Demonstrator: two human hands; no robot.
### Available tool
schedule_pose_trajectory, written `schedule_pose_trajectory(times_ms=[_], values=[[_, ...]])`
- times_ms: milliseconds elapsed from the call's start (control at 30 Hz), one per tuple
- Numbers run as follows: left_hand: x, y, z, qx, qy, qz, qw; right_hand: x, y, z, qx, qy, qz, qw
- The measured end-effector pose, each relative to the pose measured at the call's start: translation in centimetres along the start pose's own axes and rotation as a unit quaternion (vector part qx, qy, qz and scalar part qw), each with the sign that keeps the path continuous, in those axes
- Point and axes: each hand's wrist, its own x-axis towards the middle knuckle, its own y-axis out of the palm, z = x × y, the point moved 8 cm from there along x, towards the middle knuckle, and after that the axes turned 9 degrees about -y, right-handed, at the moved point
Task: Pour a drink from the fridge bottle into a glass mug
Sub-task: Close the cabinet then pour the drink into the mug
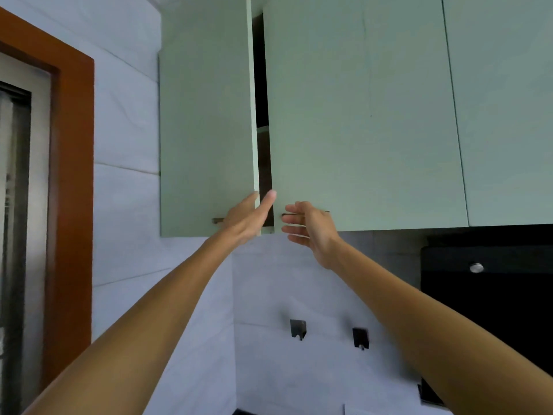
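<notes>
Reaching up from the bottom corners of the frame, my left forearm (pixel 143 310) and right forearm (pixel 419 319) meet near the centre, under the pale green wall cupboards.

My left hand (pixel 250 218) lies over the lower right corner of the left door (pixel 206 115), covering the right end of its handle (pixel 217 220). The thumb points straight up across the dark gap (pixel 261 70) between the doors. My fingertips there are hidden, so I cannot tell whether they hook the edge or the handle or only rest on them.

My right hand (pixel 311 232) is just beside it, at the lower left corner of the right door (pixel 359 115). Its fingers are spread and loosely bent toward the left and close on nothing. The forefinger sits above the thin bar handle (pixel 324 212) and the others below it. I cannot tell whether any of them touches the bar.

The left door stands slightly ajar, its light edge showing, and the right door looks flush. In the gap I make out only darkness and the end of one shelf (pixel 262 128). I cannot tell where the glass mug or the bottle is.

A third door (pixel 502 100) fills the upper right of the frame. Below the cupboards, on the grey tiled wall (pixel 263 295), two small black hooks (pixel 297 328) (pixel 360 338) hang side by side at lower centre. A black hood (pixel 493 310) with a round silver knob (pixel 476 267) sits at the right edge. A brown wooden door frame (pixel 71 175) runs down the left of the frame.
</notes>
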Motion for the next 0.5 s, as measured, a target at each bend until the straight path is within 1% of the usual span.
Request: schedule_pose_trajectory(times_ms=[33, 67, 100, 133, 167, 233, 300, 500], values=[[0.0, -0.2, 0.1, 0.104, 0.03, -0.045, 0.993, 0.2, 0.1, 0.0, -0.006, -0.005, 0.0, 1.0], [0.0, -0.2, 0.3, 0.176, 0.061, -0.078, 0.979, 0.4, 0.1, 0.0, -0.009, -0.008, -0.001, 1.0], [0.1, 0.1, 0.5, 0.217, 0.091, -0.091, 0.968, 0.7, 0.1, 0.0, -0.011, -0.01, -0.004, 1.0], [0.4, 0.6, 1.0, 0.23, 0.113, -0.084, 0.963, 0.9, 0.2, 0.0, -0.013, -0.011, -0.006, 1.0], [0.6, 1.0, 1.4, 0.221, 0.129, -0.068, 0.964, 1.2, 0.3, 0.0, -0.015, -0.013, -0.007, 1.0], [1.0, 1.4, 2.1, 0.165, 0.149, -0.041, 0.974, 1.7, 0.4, 0.0, -0.021, -0.02, -0.008, 1.0], [1.2, 1.5, 2.5, 0.148, 0.165, -0.034, 0.975, 2.2, 0.5, -0.1, -0.028, -0.027, -0.008, 0.999], [2.2, 1.6, 3.0, 0.239, 0.2, -0.052, 0.949, 3.5, 1.0, -0.9, -0.034, -0.028, -0.01, 0.999]])
